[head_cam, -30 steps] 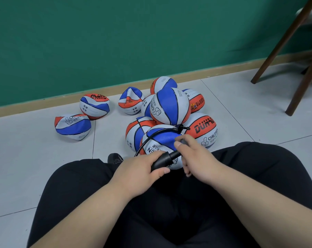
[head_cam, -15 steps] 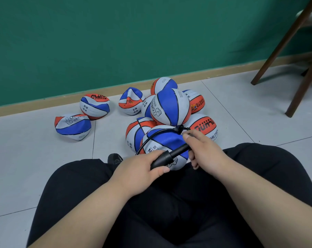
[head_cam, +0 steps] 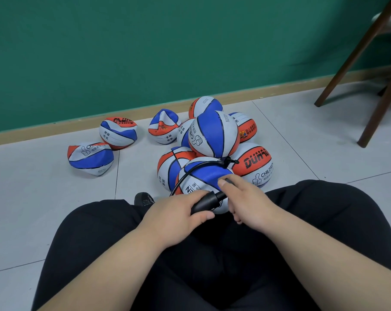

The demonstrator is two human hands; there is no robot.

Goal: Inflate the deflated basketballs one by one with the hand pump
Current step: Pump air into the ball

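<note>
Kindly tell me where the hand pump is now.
Head view, centre: the hand pump is held by left hand and right hand, against the nearest basketball.

Left hand (head_cam: 179, 218) grips black pump (head_cam: 207, 202) barrel, right hand (head_cam: 246, 203) curled on its handle end. Hose (head_cam: 196, 167) loops over blue-white ball (head_cam: 203, 173) between the knees. Ball pile (head_cam: 212, 133) behind, crumpled balls (head_cam: 90, 158) left of it

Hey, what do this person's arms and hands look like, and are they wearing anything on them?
Both forearms are bare as far as the frame shows, with no sleeve in view. The left hand and right hand wear no gloves, and no watch, bracelet or ring shows. The right thumbnail looks short and unpainted. The legs below them are in black trousers.
</note>
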